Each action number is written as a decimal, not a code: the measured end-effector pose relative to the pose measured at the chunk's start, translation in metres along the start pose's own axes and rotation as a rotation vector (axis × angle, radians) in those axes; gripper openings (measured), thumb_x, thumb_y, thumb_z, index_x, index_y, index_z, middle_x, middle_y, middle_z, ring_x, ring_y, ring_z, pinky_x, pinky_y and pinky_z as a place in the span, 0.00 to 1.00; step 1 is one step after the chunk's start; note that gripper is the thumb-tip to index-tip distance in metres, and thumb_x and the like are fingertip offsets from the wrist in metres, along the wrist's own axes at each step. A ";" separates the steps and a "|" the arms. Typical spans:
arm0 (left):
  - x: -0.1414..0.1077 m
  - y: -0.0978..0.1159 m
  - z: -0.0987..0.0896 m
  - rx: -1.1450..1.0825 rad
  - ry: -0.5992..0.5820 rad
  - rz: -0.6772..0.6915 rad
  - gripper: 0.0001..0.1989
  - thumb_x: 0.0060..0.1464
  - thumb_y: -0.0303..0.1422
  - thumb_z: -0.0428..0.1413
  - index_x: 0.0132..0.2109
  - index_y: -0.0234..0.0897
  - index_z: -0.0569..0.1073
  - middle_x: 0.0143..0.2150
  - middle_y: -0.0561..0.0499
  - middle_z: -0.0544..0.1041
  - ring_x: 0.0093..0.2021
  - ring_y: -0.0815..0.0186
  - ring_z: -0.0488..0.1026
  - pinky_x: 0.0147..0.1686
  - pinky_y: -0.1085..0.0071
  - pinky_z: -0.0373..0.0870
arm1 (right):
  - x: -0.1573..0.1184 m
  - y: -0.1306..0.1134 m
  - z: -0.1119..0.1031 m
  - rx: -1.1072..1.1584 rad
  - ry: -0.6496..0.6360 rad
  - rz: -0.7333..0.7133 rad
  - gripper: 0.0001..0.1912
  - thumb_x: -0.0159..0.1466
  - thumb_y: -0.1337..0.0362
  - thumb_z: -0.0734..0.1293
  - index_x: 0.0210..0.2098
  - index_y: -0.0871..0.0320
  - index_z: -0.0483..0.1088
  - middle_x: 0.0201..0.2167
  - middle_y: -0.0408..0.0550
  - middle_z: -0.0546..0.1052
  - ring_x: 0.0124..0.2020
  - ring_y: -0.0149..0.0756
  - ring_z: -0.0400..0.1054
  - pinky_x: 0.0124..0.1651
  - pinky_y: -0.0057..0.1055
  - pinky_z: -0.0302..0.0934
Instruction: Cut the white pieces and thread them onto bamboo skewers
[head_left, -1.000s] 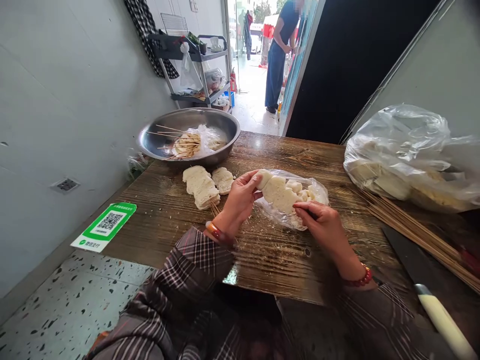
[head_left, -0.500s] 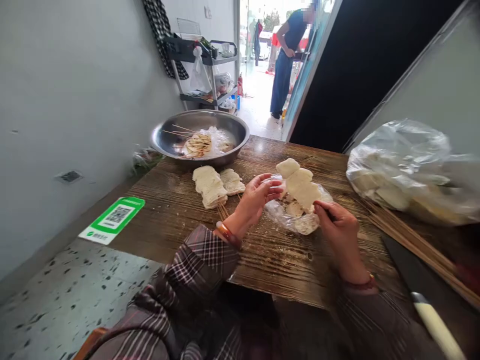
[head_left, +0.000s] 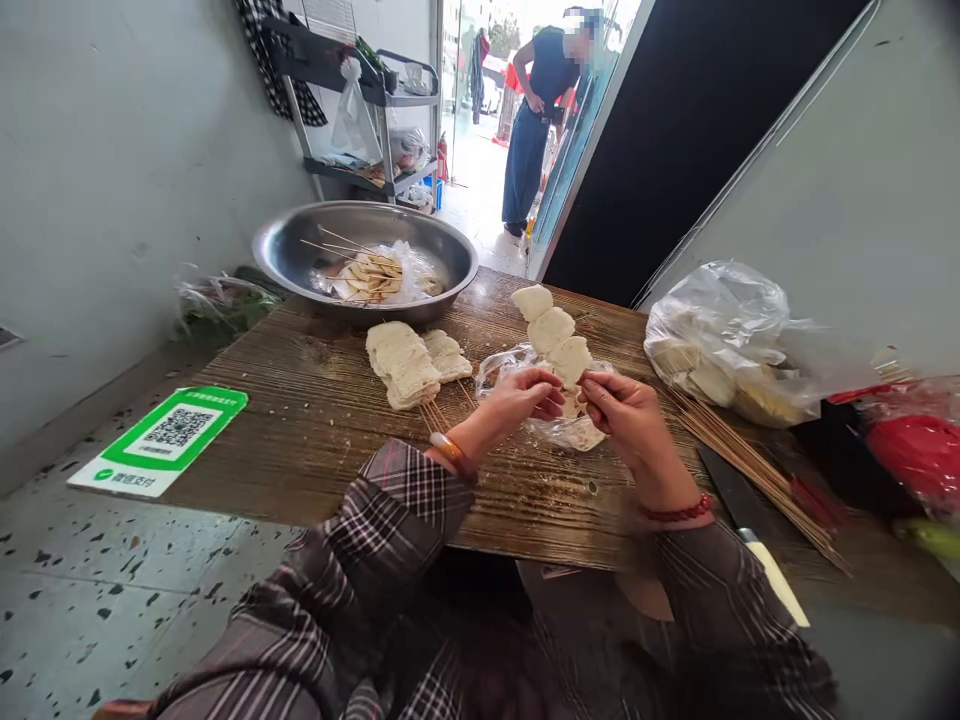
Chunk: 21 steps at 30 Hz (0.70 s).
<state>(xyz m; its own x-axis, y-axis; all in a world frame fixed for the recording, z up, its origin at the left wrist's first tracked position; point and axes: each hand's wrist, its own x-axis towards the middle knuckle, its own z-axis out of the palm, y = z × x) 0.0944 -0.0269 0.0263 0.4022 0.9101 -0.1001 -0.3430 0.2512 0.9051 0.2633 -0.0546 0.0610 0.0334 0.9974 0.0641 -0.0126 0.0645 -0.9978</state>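
Several pale, flat slices (head_left: 551, 330) stand in a row, one above another, over an opened clear plastic bag (head_left: 499, 372) on the wooden table. Right at their lower end, my right hand (head_left: 622, 405) is closed in a pinch; the skewer itself is hidden by the fingers. My left hand (head_left: 525, 397) is beside it, fingers curled together near the lowest slice, and what they hold, if anything, is too small to make out. Left of my hands lie two stacks of skewered slices, a larger one (head_left: 403, 365) and a smaller one (head_left: 448, 356).
A metal basin (head_left: 281, 265) with skewers stands at the back left, a QR card (head_left: 176, 432) at the left edge. On the right are a filled plastic bag (head_left: 716, 330), bare skewers (head_left: 750, 470) and a knife (head_left: 776, 580). A person (head_left: 536, 110) stands beyond the doorway.
The camera view has shifted. My left hand has closed its fingers and come close to my right hand. The slices now stand more upright and spread along the row.
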 end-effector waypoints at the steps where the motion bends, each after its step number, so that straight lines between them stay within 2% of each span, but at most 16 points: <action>1: -0.001 -0.001 0.001 0.024 -0.040 -0.025 0.03 0.58 0.24 0.55 0.40 0.31 0.72 0.33 0.48 0.80 0.28 0.71 0.77 0.33 0.72 0.74 | 0.000 -0.006 0.002 0.027 -0.030 0.031 0.19 0.48 0.53 0.80 0.34 0.59 0.80 0.22 0.42 0.75 0.17 0.22 0.58 0.17 0.21 0.44; 9: 0.002 -0.012 0.007 0.160 -0.195 -0.038 0.04 0.59 0.24 0.52 0.41 0.33 0.71 0.31 0.52 0.78 0.26 0.73 0.76 0.31 0.75 0.73 | -0.001 -0.029 0.011 -0.009 -0.089 0.096 0.20 0.46 0.52 0.81 0.32 0.59 0.79 0.22 0.42 0.74 0.17 0.20 0.56 0.16 0.19 0.43; 11: 0.004 -0.019 0.008 0.290 -0.277 -0.001 0.06 0.60 0.24 0.50 0.41 0.32 0.71 0.31 0.51 0.78 0.26 0.73 0.76 0.31 0.75 0.73 | 0.002 -0.028 0.017 -0.084 -0.097 0.070 0.21 0.47 0.51 0.80 0.32 0.59 0.79 0.21 0.41 0.74 0.17 0.21 0.57 0.16 0.20 0.45; 14: 0.006 -0.033 0.009 0.645 -0.409 0.104 0.10 0.62 0.25 0.47 0.43 0.32 0.73 0.33 0.49 0.79 0.28 0.71 0.77 0.31 0.74 0.74 | 0.008 -0.021 0.029 -0.272 -0.132 0.019 0.21 0.50 0.48 0.77 0.32 0.60 0.79 0.20 0.43 0.74 0.16 0.23 0.57 0.17 0.23 0.49; 17: 0.006 -0.047 0.012 0.873 -0.418 0.186 0.07 0.58 0.25 0.53 0.40 0.31 0.76 0.32 0.47 0.79 0.33 0.64 0.78 0.38 0.68 0.76 | 0.019 -0.008 0.042 -0.444 -0.176 -0.004 0.22 0.50 0.47 0.76 0.31 0.61 0.79 0.21 0.45 0.75 0.17 0.25 0.58 0.18 0.26 0.51; 19: 0.007 -0.053 0.014 0.965 -0.401 0.241 0.05 0.55 0.24 0.56 0.38 0.30 0.77 0.36 0.44 0.80 0.41 0.57 0.79 0.46 0.61 0.75 | 0.026 0.001 0.052 -0.505 -0.190 0.002 0.22 0.50 0.47 0.75 0.31 0.61 0.79 0.20 0.45 0.75 0.16 0.26 0.59 0.19 0.26 0.52; 21: 0.007 -0.057 0.017 1.032 -0.377 0.294 0.06 0.56 0.25 0.57 0.40 0.29 0.78 0.42 0.41 0.80 0.48 0.52 0.77 0.51 0.56 0.73 | 0.033 0.008 0.062 -0.533 -0.197 0.016 0.22 0.50 0.47 0.74 0.31 0.61 0.79 0.20 0.45 0.75 0.16 0.26 0.60 0.19 0.26 0.53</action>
<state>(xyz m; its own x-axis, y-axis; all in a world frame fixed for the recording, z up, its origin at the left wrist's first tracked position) 0.1310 -0.0403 -0.0189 0.7114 0.6877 0.1451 0.3263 -0.5061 0.7984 0.2022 -0.0194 0.0557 -0.1509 0.9886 -0.0003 0.4961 0.0755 -0.8650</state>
